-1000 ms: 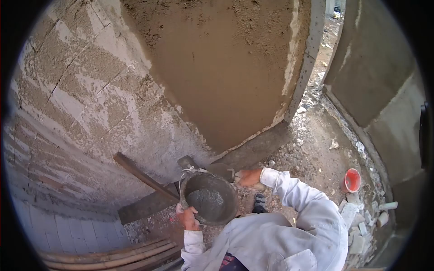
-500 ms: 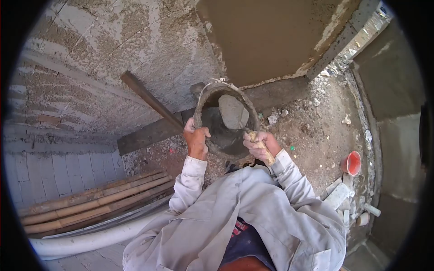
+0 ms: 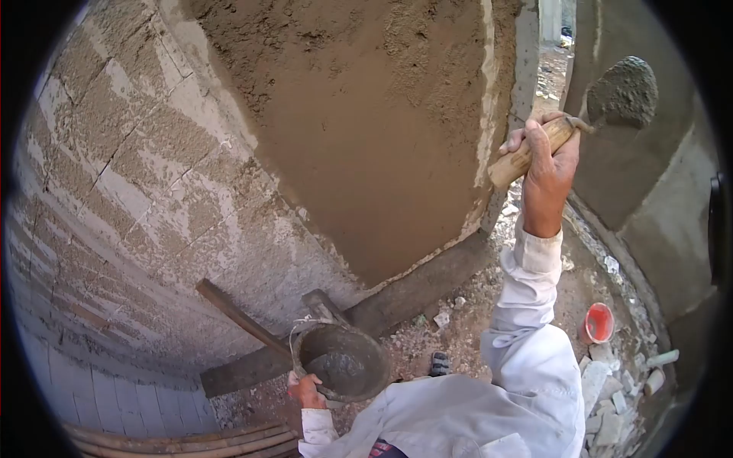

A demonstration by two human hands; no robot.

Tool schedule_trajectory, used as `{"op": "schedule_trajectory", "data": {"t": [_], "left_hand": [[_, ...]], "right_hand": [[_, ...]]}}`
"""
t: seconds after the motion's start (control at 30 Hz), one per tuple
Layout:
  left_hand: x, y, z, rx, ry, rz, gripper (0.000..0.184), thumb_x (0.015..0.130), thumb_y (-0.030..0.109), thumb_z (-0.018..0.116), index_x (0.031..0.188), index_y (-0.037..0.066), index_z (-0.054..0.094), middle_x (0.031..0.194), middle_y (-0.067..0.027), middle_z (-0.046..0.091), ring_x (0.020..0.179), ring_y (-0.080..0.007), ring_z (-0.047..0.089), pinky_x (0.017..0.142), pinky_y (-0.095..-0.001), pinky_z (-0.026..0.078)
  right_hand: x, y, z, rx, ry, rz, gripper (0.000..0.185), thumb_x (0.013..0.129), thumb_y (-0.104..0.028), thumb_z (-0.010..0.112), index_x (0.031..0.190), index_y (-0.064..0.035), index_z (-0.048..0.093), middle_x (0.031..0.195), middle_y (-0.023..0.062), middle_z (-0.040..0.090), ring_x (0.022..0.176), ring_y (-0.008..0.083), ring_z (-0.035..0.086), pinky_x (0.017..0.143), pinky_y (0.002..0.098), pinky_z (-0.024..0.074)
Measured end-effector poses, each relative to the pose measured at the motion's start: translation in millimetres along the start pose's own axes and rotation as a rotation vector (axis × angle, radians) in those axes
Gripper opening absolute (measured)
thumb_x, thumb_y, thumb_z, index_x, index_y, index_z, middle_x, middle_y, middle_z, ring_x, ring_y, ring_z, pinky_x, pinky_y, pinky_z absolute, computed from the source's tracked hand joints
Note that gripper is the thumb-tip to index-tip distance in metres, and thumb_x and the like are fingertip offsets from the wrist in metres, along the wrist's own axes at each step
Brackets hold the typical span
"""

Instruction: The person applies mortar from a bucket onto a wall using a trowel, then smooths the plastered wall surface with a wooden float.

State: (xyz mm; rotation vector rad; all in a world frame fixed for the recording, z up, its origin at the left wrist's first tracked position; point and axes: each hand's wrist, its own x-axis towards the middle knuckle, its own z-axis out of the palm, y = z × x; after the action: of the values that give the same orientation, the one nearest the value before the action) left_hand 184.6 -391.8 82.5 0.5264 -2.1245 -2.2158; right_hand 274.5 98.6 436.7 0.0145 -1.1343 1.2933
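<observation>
High at the right, my right hand (image 3: 547, 156) is closed around the wooden handle of a trowel (image 3: 527, 153). Grey mortar (image 3: 626, 91) is heaped on the trowel's blade and hides most of it. Low down, my left hand (image 3: 307, 391) grips the rim of a dark, mortar-crusted bucket (image 3: 374, 353). Wet mortar (image 3: 336, 370) lies in the bottom of the bucket. In front stands a wall with a broad patch of brown wet plaster (image 3: 366, 153), rougher near the top and smooth lower down.
A plank (image 3: 427, 286) runs along the wall's foot, with a wooden stick (image 3: 243, 317) leaning by the bucket. A red bucket (image 3: 598, 324) and rubble (image 3: 603, 389) lie at the right. Bamboo poles (image 3: 183, 443) lie at lower left.
My right hand has lifted the trowel out of the bucket, up and to the right, carrying mortar. The view has tipped up toward the wall. My left hand still holds the bucket, now lower in view.
</observation>
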Motion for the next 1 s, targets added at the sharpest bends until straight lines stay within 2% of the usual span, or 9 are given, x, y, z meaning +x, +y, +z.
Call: {"op": "schedule_trajectory", "data": {"t": [0.17,0.3,0.37,0.4,0.47,0.6,0.67,0.83,1.0], "left_hand": [[-25,20,10,-0.061,0.071,-0.027,0.033,0.056,-0.011,0.050,0.084,0.006,0.054,0.078,0.0000,0.054,0.066,-0.0138,0.050,0.052,-0.0283,0.038],[-18,2,-5,-0.082,0.069,-0.052,0.038,0.057,-0.010,0.048,0.091,0.004,0.058,0.085,-0.0032,0.060,0.073,-0.0160,0.055,0.058,-0.0292,0.044],[-32,12,2,-0.095,0.069,-0.072,0.038,0.058,-0.010,0.048,0.092,0.005,0.058,0.085,-0.0031,0.060,0.073,-0.0163,0.055,0.059,-0.0294,0.044],[-34,21,13,-0.111,0.059,-0.066,0.038,0.058,-0.009,0.048,0.091,0.005,0.058,0.084,-0.0028,0.060,0.072,-0.0162,0.054,0.059,-0.0293,0.044],[-30,12,11,-0.086,0.042,-0.047,0.033,0.057,-0.008,0.049,0.086,0.008,0.055,0.076,-0.0001,0.053,0.065,-0.0145,0.048,0.058,-0.0297,0.042],[-26,10,13,0.033,-0.011,-0.056,0.030,0.057,-0.008,0.050,0.081,0.008,0.053,0.074,0.0015,0.051,0.065,-0.0130,0.047,0.055,-0.0285,0.040],[-31,18,21,0.090,-0.061,-0.049,0.028,0.056,-0.009,0.050,0.079,0.008,0.051,0.074,0.0024,0.050,0.065,-0.0120,0.047,0.052,-0.0277,0.039],[-30,18,27,0.090,-0.302,-0.002,0.033,0.057,-0.013,0.049,0.083,0.005,0.057,0.076,0.0024,0.054,0.068,-0.0097,0.049,0.050,-0.0244,0.038],[-28,40,22,-0.085,-0.395,0.015,0.041,0.061,-0.016,0.049,0.096,0.001,0.062,0.082,0.0013,0.058,0.062,-0.0074,0.050,0.046,-0.0227,0.038]], "right_hand": [[75,90,-20,-0.585,0.452,-0.372,0.031,0.091,-0.011,0.062,0.111,0.0019,0.043,0.089,0.0147,0.061,0.074,0.0264,0.064,0.070,0.0414,0.0536],[65,225,-32,-1.138,0.514,-0.242,0.035,0.086,-0.014,0.061,0.115,0.0029,0.049,0.094,0.0268,0.066,0.080,0.0363,0.068,0.074,0.0518,0.0533],[21,272,-52,-1.587,-0.351,0.169,0.050,0.082,-0.014,0.067,0.126,-0.0003,0.049,0.099,0.0232,0.068,0.086,0.0391,0.069,0.071,0.0507,0.0548],[-26,281,-52,-1.580,-0.573,0.014,0.060,0.081,-0.016,0.067,0.134,-0.0002,0.047,0.098,0.0213,0.068,0.084,0.0398,0.069,0.069,0.0514,0.0557],[-124,261,-45,-1.274,-0.783,-0.027,0.051,0.079,-0.014,0.065,0.125,0.0015,0.050,0.094,0.0231,0.068,0.083,0.0445,0.068,0.073,0.0542,0.0542],[-271,178,-51,-0.740,-1.378,0.509,0.034,0.081,-0.017,0.061,0.106,0.0051,0.057,0.089,0.0290,0.068,0.088,0.0471,0.067,0.081,0.0518,0.0529],[-296,146,-40,-0.522,-1.810,1.351,0.023,0.087,-0.021,0.054,0.096,-0.0011,0.062,0.081,0.0141,0.066,0.067,0.0260,0.067,0.056,0.0417,0.0545],[-511,175,-76,0.524,-0.758,2.461,0.007,0.089,-0.015,0.050,0.086,-0.0094,0.053,0.069,0.0034,0.051,0.052,0.0153,0.051,0.043,0.0279,0.0432],[-456,109,-64,0.957,-0.406,2.339,0.012,0.087,-0.014,0.048,0.096,-0.0063,0.048,0.073,0.0006,0.046,0.045,0.0053,0.040,0.034,0.0212,0.0372]]}}
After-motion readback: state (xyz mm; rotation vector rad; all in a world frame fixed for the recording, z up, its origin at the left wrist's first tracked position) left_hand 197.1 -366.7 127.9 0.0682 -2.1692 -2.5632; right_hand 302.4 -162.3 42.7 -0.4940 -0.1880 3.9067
